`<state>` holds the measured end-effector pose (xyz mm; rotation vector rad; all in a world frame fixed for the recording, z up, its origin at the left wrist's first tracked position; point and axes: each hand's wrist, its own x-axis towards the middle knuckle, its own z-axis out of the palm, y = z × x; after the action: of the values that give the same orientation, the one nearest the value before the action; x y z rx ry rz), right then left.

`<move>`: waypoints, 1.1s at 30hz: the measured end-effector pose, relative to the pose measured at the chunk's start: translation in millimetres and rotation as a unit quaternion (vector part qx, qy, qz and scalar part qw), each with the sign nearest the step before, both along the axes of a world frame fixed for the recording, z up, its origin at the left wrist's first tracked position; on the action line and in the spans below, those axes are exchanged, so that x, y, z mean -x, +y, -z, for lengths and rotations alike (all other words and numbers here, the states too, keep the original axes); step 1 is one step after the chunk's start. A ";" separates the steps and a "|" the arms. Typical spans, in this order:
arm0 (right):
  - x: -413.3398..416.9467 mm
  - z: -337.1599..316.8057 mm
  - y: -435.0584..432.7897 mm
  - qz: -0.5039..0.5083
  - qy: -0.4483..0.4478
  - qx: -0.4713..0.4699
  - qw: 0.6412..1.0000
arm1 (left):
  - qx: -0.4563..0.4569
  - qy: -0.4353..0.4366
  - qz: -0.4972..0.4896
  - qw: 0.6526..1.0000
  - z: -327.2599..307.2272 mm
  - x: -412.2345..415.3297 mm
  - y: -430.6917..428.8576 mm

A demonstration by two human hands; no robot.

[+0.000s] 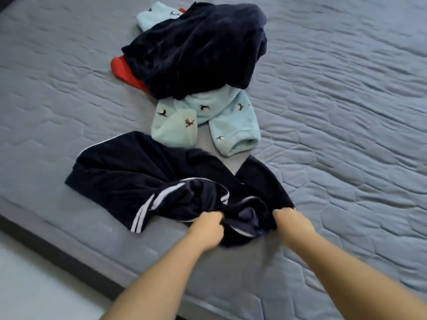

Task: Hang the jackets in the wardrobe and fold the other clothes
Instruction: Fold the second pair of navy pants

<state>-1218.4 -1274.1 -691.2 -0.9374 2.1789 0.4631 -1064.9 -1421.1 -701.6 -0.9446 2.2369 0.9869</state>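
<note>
A navy garment with white side stripes (129,172) lies crumpled near the bed's front edge. My left hand (209,225) grips its bunched fabric at the near end, and my right hand (290,219) grips the same garment a little to the right. Beyond it lies a light blue fleece piece printed with small birds (208,121). Farther back, a large dark navy garment (198,49) is heaped over a red piece of clothing (123,71) and another bit of light blue fleece (154,16).
Everything lies on a bed with a grey-blue quilted cover (346,112). The bed's dark front edge (57,248) runs diagonally at the lower left, with pale floor (34,285) below it.
</note>
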 end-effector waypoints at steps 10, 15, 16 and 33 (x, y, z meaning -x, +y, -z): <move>19.9 -51.4 147.7 0.084 -0.040 -0.088 0.992 | -0.156 0.034 0.056 0.986 -33.7 -4.1 150.5; -16.6 -50.4 108.1 0.037 0.021 0.028 0.999 | 0.109 0.100 -0.059 0.987 -55.6 -27.0 86.6; -25.2 -48.1 95.2 0.022 0.023 0.060 0.998 | 0.157 0.101 -0.080 0.979 -56.7 -33.4 71.3; -143.1 -3.1 -26.3 -0.260 -0.068 0.303 0.914 | 0.108 0.109 -0.436 0.887 11.0 -104.9 -105.2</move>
<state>-1075.3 -1300.4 -688.1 -1.8501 1.9480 -0.0671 -960.1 -1526.3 -712.6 -2.1440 2.1101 1.2510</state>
